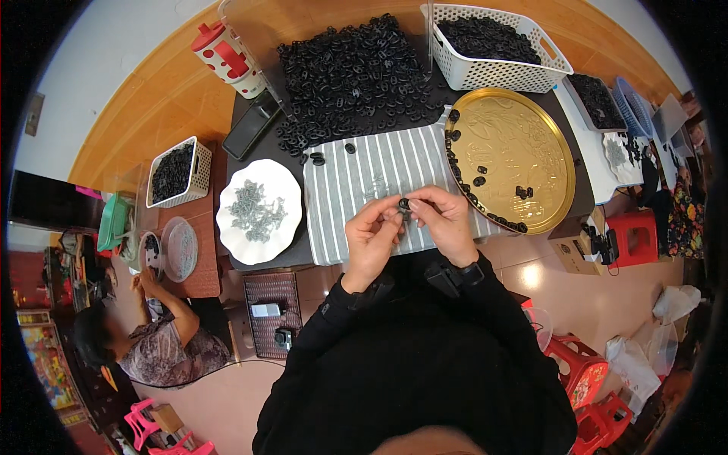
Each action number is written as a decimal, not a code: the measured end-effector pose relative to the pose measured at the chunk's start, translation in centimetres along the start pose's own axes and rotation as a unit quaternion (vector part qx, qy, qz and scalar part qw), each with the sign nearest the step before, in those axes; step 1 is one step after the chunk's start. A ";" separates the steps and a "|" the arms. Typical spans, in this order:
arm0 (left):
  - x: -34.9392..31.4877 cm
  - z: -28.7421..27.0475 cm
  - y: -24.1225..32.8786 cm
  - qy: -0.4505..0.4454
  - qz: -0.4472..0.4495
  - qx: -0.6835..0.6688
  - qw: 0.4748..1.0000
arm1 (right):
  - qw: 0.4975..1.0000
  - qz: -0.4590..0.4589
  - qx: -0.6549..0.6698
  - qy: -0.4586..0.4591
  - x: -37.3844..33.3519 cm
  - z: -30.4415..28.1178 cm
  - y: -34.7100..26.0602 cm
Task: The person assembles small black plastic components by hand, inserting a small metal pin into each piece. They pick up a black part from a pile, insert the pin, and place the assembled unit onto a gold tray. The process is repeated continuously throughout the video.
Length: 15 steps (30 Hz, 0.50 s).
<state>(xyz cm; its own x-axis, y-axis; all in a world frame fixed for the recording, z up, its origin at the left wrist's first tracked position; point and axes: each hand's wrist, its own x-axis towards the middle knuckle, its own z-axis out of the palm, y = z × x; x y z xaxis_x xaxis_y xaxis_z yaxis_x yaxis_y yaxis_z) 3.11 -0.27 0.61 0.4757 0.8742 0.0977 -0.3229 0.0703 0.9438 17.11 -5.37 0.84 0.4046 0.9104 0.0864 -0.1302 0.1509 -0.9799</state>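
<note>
Both of my hands meet above a grey-and-white striped cloth (364,171). My left hand (371,236) and my right hand (446,220) pinch a small black plastic part (404,204) between their fingertips. A big heap of the same black parts (353,72) lies at the far side of the table. To the right, a round gold tray (523,129) holds a few black parts, most along its left rim. A white scalloped plate (288,199) of small metal clips sits to the left of my hands.
A white basket (493,74) of black parts stands at the back right, a red-and-white cup (226,57) and a dark phone (250,125) at the back left. Another person (163,334) works at a low table on the left. Red stools (580,368) stand right.
</note>
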 end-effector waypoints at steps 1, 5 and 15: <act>0.0 0.0 0.0 0.001 0.002 0.004 1.000 | 1.000 0.000 0.001 -0.005 0.0 0.0 0.0; 0.0 0.0 0.0 0.001 0.012 0.006 1.000 | 0.999 -0.019 -0.024 -0.040 -0.1 -0.2 -0.3; 0.2 -0.2 -0.3 -0.004 0.028 -0.025 0.999 | 0.990 -0.099 -0.065 -0.070 -0.5 -0.1 -0.6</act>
<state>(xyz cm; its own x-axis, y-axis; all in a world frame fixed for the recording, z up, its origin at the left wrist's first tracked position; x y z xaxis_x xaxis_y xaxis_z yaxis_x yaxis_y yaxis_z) 3.14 -0.05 0.32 0.4619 0.8739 0.1516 -0.3890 0.0460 0.9201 17.04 -5.94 1.39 0.2803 0.9135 0.2948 0.0601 0.2899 -0.9552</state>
